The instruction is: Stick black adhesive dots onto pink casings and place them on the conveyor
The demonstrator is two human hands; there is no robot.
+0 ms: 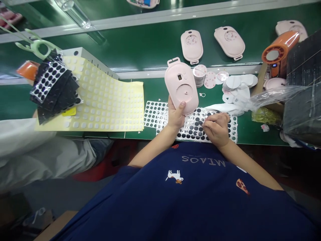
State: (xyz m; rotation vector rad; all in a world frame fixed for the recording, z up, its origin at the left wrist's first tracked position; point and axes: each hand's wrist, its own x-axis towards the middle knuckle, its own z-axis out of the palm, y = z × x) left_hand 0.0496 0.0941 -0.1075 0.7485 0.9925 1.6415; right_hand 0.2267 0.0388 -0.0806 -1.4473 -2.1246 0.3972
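My left hand (176, 115) grips a pale pink oval device (182, 87) by its lower end, thumb on its face. The device has a small dark window, a round recess and a strap slot at its top. To the right, my right hand (217, 127) is closed with its fingertips pinched over the sheets of black round stickers (192, 129); whatever is between the fingertips is too small to name. A stack of round patterned discs (200, 74) stands just beyond the device, with loose discs (210, 79) beside it.
On the left lies a yellow sheet of white pads (112, 103), with black sticker packs (54, 83) on top. More pink devices (192, 46) rest at the back. An orange handheld fan (278, 50) and a plastic-wrapped dark box (304, 87) stand at right. A person's grey sleeve (45, 154) shows at left.
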